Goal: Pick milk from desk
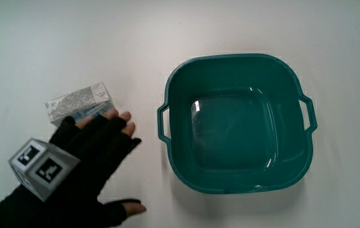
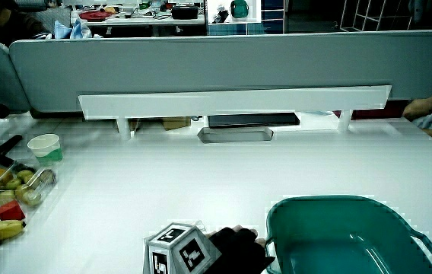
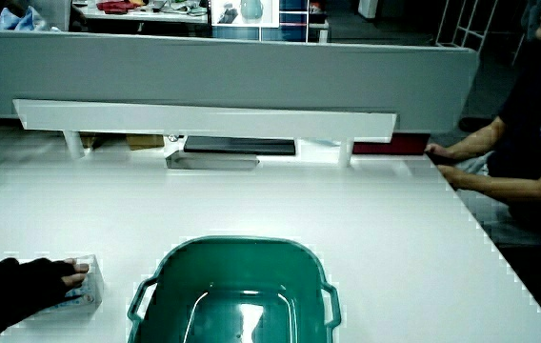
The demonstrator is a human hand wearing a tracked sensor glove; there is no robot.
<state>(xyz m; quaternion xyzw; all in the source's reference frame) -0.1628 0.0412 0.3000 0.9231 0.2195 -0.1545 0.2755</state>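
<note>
While the milk (image 1: 78,103) lies on the desk (image 1: 243,31) beside the basin (image 1: 237,183), the hand (image 1: 82,155) rests on it, fingers (image 1: 113,120) spread; lifting it remains.

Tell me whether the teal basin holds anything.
Empty: in the main view the teal plastic basin shows only its bare glossy bottom; the small milk carton lies on the table beside it.
</note>
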